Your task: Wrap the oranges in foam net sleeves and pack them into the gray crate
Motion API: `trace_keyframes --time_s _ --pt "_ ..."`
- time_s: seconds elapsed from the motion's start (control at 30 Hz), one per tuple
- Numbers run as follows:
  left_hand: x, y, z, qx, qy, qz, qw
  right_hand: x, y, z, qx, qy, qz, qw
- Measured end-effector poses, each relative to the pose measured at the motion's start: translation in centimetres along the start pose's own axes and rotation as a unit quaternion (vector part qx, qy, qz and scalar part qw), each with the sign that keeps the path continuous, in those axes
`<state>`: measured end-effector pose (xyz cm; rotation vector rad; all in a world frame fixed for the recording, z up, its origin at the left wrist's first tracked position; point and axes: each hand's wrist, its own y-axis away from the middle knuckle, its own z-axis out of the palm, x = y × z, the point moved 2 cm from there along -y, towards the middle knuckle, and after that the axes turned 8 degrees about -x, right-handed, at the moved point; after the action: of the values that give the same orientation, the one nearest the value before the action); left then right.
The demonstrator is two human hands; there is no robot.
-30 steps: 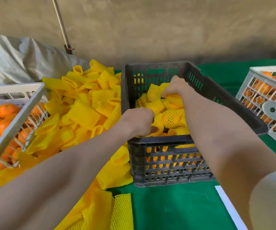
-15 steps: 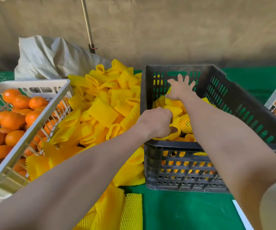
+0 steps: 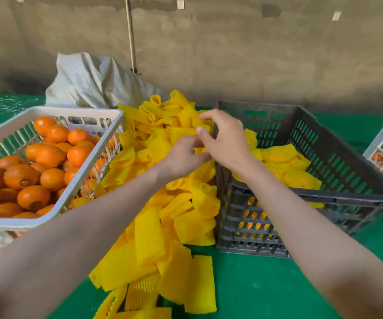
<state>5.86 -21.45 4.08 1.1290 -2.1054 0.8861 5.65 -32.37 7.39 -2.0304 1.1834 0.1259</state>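
While the gray crate (image 3: 250, 236) at 3 o'clock holds a partial layer of wrapped oranges (image 3: 280, 155), the white basket (image 3: 75, 110) at 9 o'clock is heaped with bare oranges (image 3: 21, 176); most of the work is judged outstanding. Over the sleeve pile (image 3: 162, 226) at 12 o'clock, the right hand (image 3: 227, 143) pinches a foam net sleeve (image 3: 192, 120); the grip of the left hand (image 3: 181, 157) cannot be determined. Green surface (image 3: 255, 284); tan wall (image 3: 232, 54) behind.

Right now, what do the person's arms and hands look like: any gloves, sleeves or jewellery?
The left hand and right hand are bare: no gloves, rings or watch show. The left forearm and right forearm are uncovered, with no sleeve reaching them in this view, and no bands or markings at the wrists.
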Motion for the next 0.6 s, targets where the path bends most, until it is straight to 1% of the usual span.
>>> trace_keyframes --time_s 0.07,0.13,0.2,0.27,0.33,0.4,0.47,0.53,0.6 --pt "-1.9 2.2 -3.4 0.051 -0.002 -0.035 0.998 -2.0 1.8 2.4 -0.039 -0.036 -0.013 0.998" --pt "-3.8 4.4 -5.7 0.067 -0.011 -0.083 0.994 -3.2 3.7 6.0 -0.117 -0.067 -0.005 0.991" --pt "-5.6 6.6 -6.7 0.052 0.002 -0.137 0.989 -3.5 5.5 10.2 -0.206 -0.061 0.055 0.975" --pt "-6.9 8.7 -7.1 0.048 0.028 -0.169 0.984 -3.3 7.2 14.0 -0.29 0.017 0.149 0.945" --pt "-7.6 10.4 -7.4 0.057 0.039 -0.171 0.983 -3.0 8.5 16.8 -0.341 0.083 0.215 0.911" --pt "-8.1 11.7 -7.7 0.056 0.041 -0.172 0.983 -2.8 9.2 18.3 -0.366 0.082 0.242 0.895" --pt "-8.5 12.7 -7.9 0.054 0.05 -0.177 0.982 -2.9 9.3 18.9 -0.381 0.058 0.241 0.891" --pt "-9.0 13.5 -8.2 0.057 0.049 -0.18 0.981 -3.3 8.6 18.3 -0.345 0.022 0.233 0.909" --pt "-9.3 14.0 -8.3 0.061 0.061 -0.195 0.977 -4.3 7.2 16.5 -0.273 -0.079 0.225 0.932"
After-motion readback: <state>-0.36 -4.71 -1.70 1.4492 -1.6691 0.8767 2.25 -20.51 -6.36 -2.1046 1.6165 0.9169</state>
